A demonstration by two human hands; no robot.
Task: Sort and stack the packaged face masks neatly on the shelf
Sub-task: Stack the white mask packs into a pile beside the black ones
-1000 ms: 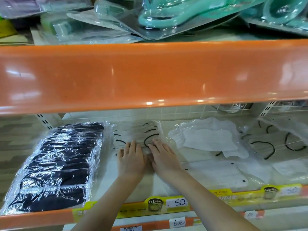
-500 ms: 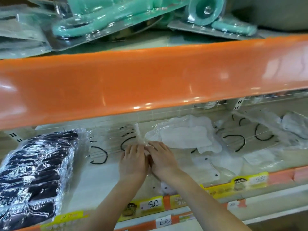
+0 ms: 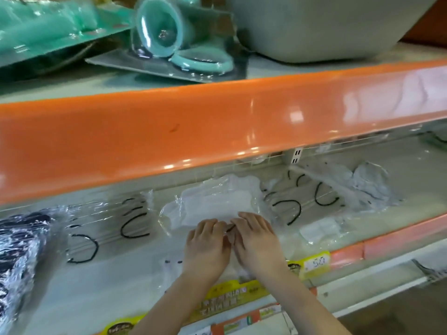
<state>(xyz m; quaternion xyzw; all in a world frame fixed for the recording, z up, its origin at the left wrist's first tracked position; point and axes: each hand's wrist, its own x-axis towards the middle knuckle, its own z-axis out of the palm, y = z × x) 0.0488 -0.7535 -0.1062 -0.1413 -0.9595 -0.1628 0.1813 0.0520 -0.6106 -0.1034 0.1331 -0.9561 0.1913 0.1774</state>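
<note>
Both hands lie side by side, almost touching, palms down near the middle of the lower shelf (image 3: 145,281), a little back from its front edge. The left hand (image 3: 205,247) and the right hand (image 3: 256,243) have their fingers bent forward onto a clear packet of white masks (image 3: 215,204); the fingertips seem to press or pinch its near edge, though the crumpled film hides whether they really grip it. That packet lies flat toward the back of the shelf, just beyond the fingers. To its left lies a clear packet with black ear loops (image 3: 108,228), and at the shelf's left end a wrapped stack of dark masks (image 3: 19,243) runs out of view. To the right of the hands more clear packets with black loops (image 3: 312,199) lie loosely, overlapping, toward the back right. Yellow price labels (image 3: 312,264) sit along the shelf's front edge. Above, an orange shelf rail (image 3: 217,122) crosses the view, and on the upper shelf lie teal items in blister packs (image 3: 159,35) and a grey basin (image 3: 321,27).
</note>
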